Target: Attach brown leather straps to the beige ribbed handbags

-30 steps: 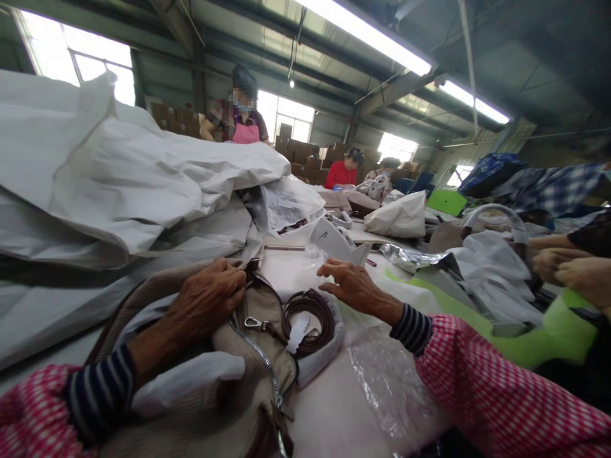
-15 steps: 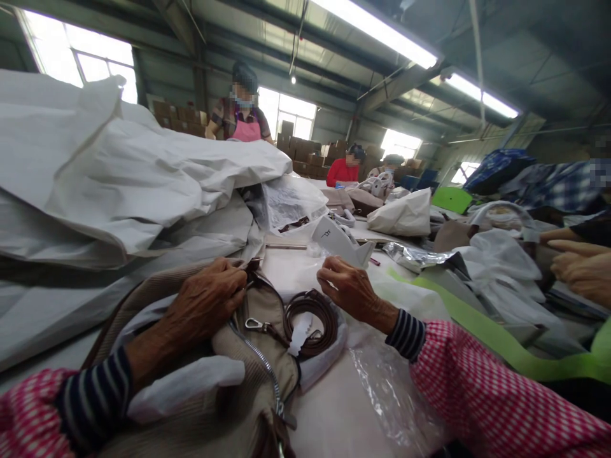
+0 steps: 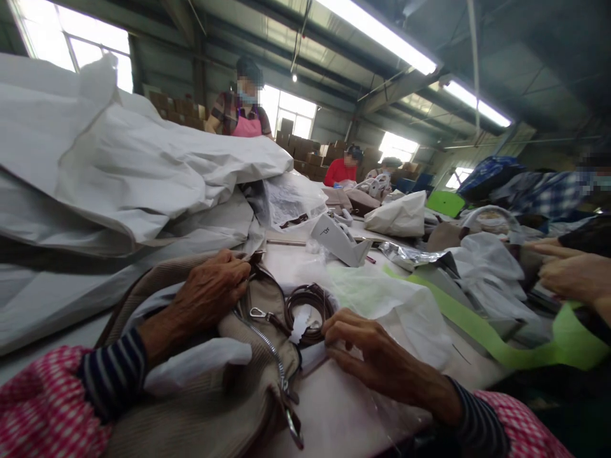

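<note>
A beige ribbed handbag (image 3: 191, 407) lies in front of me, its zipped top gaping and white tissue paper (image 3: 200, 366) around its handle. My left hand (image 3: 210, 289) is closed on the bag's upper edge, near the end of the zip. A coiled brown strap (image 3: 310, 302) with a metal clip (image 3: 258, 313) and a white paper band (image 3: 300, 323) rests at the bag's right side. Beside the coil is my right hand (image 3: 377, 353), fingers bent and apart from the thumb, fingertips close to the strap. Whether they touch it is unclear.
White sheeting (image 3: 143, 172) is heaped high on the left. A white tag card (image 3: 337, 238), thin white wrapping (image 3: 415, 312) and a green strip (image 3: 482, 334) lie beyond my right hand. At the right edge are a co-worker's hands (image 3: 573, 273). More co-workers stand further back.
My right hand has come down and nearer, from above the coiled strap to its right side, and its fingers have loosened. My left hand stays on the bag's edge.
</note>
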Demonstrator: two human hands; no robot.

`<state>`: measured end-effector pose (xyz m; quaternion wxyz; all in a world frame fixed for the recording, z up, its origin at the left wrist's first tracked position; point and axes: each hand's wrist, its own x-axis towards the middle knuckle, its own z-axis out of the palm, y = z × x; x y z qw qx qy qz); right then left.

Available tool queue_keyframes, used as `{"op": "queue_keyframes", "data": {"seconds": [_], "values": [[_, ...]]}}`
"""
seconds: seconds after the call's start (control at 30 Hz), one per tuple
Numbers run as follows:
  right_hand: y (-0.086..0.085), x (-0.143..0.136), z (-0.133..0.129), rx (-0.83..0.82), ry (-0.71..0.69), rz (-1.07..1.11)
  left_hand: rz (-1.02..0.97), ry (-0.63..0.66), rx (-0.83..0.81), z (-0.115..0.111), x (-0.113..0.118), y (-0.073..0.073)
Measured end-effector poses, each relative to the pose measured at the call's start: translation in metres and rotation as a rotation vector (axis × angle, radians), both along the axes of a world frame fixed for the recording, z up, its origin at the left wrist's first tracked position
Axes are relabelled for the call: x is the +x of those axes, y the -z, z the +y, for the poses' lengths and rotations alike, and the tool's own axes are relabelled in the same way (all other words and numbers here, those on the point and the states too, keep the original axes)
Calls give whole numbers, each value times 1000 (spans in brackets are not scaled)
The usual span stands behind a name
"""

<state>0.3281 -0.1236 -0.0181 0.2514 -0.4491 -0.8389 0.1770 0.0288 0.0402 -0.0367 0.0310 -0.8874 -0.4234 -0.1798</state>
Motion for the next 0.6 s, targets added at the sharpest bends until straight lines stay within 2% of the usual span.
{"op": "queue_keyframes", "data": {"seconds": [0.07,0.2,0.3,0.4,0.5,0.6], "values": [[-8,7,8,-118,52,91,13,4,11,-1,0,-1],[-18,23,51,-121,322,206,8,11,26,-2,0,-3],[-12,27,89,-246,403,188,0,15,32,-4,0,-4],[-2,21,113,-313,458,180,1,19,31,-5,0,-5],[3,17,117,-315,513,237,3,15,28,-6,1,-7],[-7,20,103,-438,497,361,1,22,26,-6,0,-8]]}}
